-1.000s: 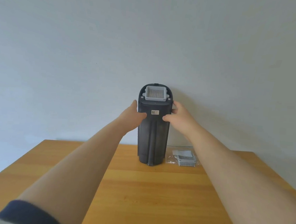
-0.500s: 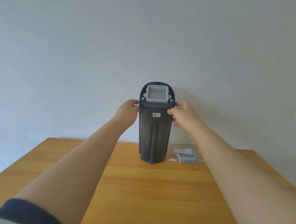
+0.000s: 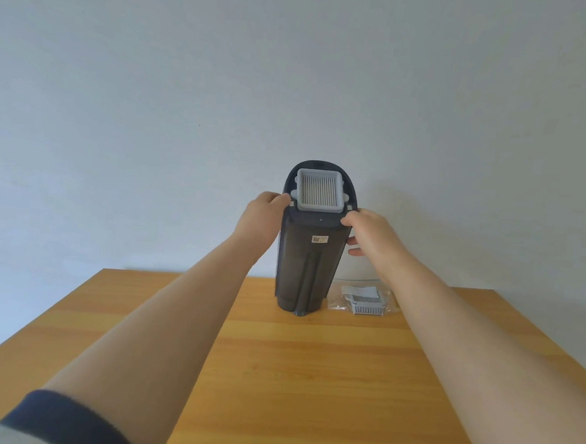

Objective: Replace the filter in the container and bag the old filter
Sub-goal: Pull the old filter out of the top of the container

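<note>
A tall dark grey container (image 3: 307, 267) stands upright at the far middle of the wooden table (image 3: 309, 377). A light grey pleated filter (image 3: 320, 191) sits in its top. My left hand (image 3: 263, 213) grips the container's upper left side, thumb tip at the filter's left tab. My right hand (image 3: 369, 235) holds the upper right side, thumb near the filter's right tab, fingers behind the body. Another grey filter (image 3: 365, 303) lies in a clear plastic bag (image 3: 339, 303) on the table, right of the container.
A plain pale wall rises right behind the table's far edge. A small white label (image 3: 319, 239) is stuck on the container's front. My forearms stretch across the table on both sides.
Both hands have slid up the container's sides, from around the label's height to the top edge beside the filter. The container stands a little farther back.
</note>
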### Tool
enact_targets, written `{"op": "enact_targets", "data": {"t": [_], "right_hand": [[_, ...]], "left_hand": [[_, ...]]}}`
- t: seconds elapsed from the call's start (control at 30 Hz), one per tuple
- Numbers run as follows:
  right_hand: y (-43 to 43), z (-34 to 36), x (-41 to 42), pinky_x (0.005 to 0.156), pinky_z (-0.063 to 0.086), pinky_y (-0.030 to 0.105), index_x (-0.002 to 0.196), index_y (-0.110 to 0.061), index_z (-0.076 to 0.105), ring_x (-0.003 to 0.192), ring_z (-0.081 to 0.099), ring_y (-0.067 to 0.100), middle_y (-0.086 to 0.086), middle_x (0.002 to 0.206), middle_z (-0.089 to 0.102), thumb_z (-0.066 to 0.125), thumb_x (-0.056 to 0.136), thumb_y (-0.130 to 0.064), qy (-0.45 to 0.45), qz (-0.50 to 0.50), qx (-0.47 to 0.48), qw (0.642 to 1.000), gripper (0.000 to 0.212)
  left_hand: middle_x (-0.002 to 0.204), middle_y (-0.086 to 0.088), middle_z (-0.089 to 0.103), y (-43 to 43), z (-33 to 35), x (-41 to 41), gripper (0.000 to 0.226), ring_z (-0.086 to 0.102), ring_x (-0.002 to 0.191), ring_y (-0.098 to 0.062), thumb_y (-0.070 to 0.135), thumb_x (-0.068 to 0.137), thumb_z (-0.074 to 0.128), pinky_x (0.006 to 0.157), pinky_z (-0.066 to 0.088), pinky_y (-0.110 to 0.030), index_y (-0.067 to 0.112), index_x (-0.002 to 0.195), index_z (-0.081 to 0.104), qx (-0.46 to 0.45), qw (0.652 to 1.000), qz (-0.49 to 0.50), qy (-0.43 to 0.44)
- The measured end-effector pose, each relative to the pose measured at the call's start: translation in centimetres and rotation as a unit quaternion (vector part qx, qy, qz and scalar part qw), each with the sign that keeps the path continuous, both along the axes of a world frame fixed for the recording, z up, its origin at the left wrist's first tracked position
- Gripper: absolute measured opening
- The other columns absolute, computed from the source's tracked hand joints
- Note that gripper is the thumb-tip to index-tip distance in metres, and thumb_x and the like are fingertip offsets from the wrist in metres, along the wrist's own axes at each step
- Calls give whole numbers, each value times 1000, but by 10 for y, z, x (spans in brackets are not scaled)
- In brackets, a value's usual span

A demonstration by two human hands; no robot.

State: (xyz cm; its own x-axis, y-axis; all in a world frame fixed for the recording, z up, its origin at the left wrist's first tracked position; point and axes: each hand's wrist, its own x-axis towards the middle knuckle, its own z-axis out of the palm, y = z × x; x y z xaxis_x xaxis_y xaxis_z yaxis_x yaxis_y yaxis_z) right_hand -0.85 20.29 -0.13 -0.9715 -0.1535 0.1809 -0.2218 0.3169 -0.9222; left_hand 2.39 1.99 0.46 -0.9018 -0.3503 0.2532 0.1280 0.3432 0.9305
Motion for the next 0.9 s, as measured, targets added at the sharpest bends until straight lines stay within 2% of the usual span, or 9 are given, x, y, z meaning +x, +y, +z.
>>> {"op": "enact_targets", "data": {"t": [0.13,0.23,0.33,0.43,0.53,0.63,0.7,0.77,0.9], "right_hand": [[2,-3,8,86,56,42,111,-20,56,102,60,26,5,104,61,45,91,-25,12,6,-2,1000,23],[4,-4,19,91,53,50,106,-17,57,96,62,28,13,102,62,45,89,-23,28,10,9,1000,22],[4,-6,28,94,50,54,106,-16,57,102,61,32,18,111,63,46,89,-23,46,7,18,999,21],[5,-6,33,93,51,53,103,-19,55,102,60,30,14,108,63,46,91,-21,60,10,20,998,15],[6,-8,36,81,54,44,113,-19,55,95,60,22,3,101,62,46,91,-23,72,16,15,997,24],[6,-12,37,64,41,25,129,-24,49,89,55,5,-15,98,56,46,91,-24,110,10,16,994,37],[5,-14,37,69,43,24,132,-30,44,99,57,9,-14,109,56,49,90,-25,140,-4,10,990,43],[4,-15,39,79,50,34,135,-32,39,103,58,15,-7,123,54,52,87,-28,177,-29,11,984,50],[1,-17,43,70,53,36,124,-33,38,85,60,12,-6,124,50,58,84,-30,270,-85,37,958,45]], "left_hand": [[96,-3,56,11,-2,7,35,56,84,-18,43,97,45,94,52,-51,14,117,45,30,999,-5,-14],[94,-4,55,15,0,12,36,57,92,-25,41,97,43,97,50,-56,11,117,44,23,1000,12,-11],[93,-1,57,15,1,17,35,58,91,-24,39,98,39,95,51,-56,11,118,45,3,1000,26,1],[95,-1,61,16,2,22,37,61,95,-28,41,97,35,91,53,-53,15,121,47,-37,999,29,9],[101,-2,64,14,3,23,42,61,90,-21,43,97,30,79,53,-40,20,122,54,-68,997,19,21],[106,-3,65,14,5,20,45,59,88,-14,47,99,25,70,45,-31,21,109,60,-84,996,13,28],[112,-5,65,16,5,19,49,61,95,-17,51,99,24,78,48,-33,21,112,62,-68,997,8,23],[117,-4,65,19,4,18,55,60,105,-21,54,99,23,91,48,-38,21,120,61,-44,999,7,20],[119,-6,66,24,6,16,60,60,110,-25,58,98,24,96,47,-41,17,124,60,-3,1000,-15,18]]}}
